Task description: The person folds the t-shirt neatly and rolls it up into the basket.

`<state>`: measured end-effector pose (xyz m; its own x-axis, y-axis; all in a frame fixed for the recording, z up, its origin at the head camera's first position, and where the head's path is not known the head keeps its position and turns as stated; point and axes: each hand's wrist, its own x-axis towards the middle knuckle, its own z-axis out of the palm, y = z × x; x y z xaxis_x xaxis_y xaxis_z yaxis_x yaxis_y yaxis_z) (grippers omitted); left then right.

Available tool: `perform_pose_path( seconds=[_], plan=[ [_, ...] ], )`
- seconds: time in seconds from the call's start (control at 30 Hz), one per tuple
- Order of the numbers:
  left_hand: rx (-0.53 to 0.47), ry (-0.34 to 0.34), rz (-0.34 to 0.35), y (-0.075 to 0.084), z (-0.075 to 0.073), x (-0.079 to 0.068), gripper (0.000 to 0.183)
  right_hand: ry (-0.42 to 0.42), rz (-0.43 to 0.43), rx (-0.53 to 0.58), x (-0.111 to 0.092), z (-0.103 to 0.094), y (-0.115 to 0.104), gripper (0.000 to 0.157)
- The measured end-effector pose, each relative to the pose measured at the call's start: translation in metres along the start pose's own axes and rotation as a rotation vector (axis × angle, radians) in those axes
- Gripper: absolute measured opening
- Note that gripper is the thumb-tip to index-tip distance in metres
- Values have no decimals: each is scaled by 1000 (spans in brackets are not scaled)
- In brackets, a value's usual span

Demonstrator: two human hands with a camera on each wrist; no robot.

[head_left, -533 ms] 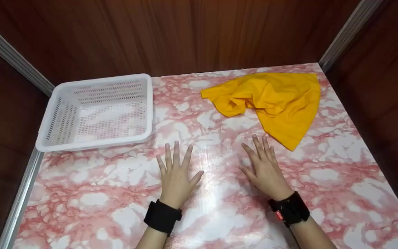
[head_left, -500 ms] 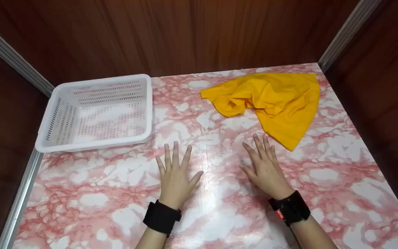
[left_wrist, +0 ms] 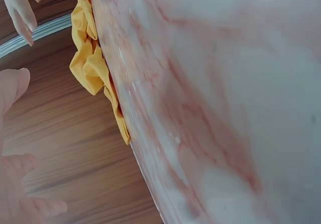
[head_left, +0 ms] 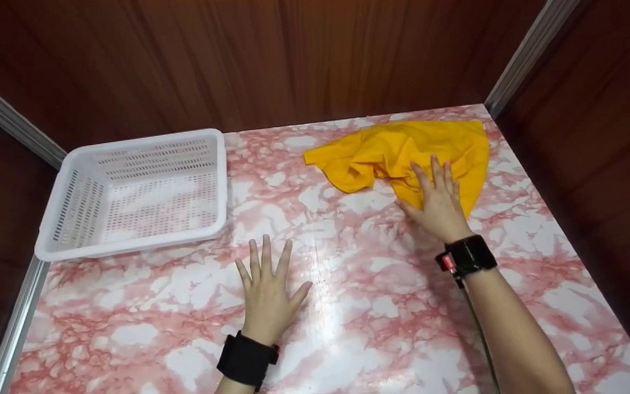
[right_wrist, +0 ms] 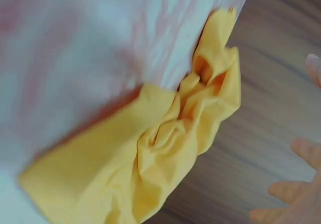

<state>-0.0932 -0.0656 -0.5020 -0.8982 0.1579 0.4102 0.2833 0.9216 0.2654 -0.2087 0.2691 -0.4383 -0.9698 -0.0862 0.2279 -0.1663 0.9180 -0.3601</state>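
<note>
A crumpled yellow cloth (head_left: 348, 169) lies toward the back right of the table, its folds bunched up in the right wrist view. My right hand (head_left: 438, 205) is over the cloth's front part with fingers spread, and it grips nothing. In the right wrist view, the fingertips (right_wrist: 288, 190) show apart from the cloth (right_wrist: 165, 148). My left hand (head_left: 266, 298) is spread open over the front middle of the table, holding nothing. The left wrist view catches its fingers (left_wrist: 47, 206) at the left edge, with the yellow cloth (left_wrist: 93, 66) farther off.
A white perforated plastic basket (head_left: 214, 219) stands at the back left, with nothing in it. The table (head_left: 129, 334) has a pink and white marbled top. Brown wood-look panels (head_left: 271, 65) with metal corner strips enclose it at the back and both sides.
My right hand has moved forward and right, from in front of the cloth to over it. My left hand keeps about its place. The head view has shifted slightly.
</note>
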Motion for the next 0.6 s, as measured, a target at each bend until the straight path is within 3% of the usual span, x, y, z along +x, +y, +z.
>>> perform_pose_path(
  seconds=[0.27, 0.6],
  plan=[
    [-35, -17, 20, 2, 2, -3, 85, -90, 121, 15, 60, 8, 7, 90],
    [-97, -14, 48, 4, 3, -8, 80, -233, 227, -50, 92, 23, 16, 99]
  ],
)
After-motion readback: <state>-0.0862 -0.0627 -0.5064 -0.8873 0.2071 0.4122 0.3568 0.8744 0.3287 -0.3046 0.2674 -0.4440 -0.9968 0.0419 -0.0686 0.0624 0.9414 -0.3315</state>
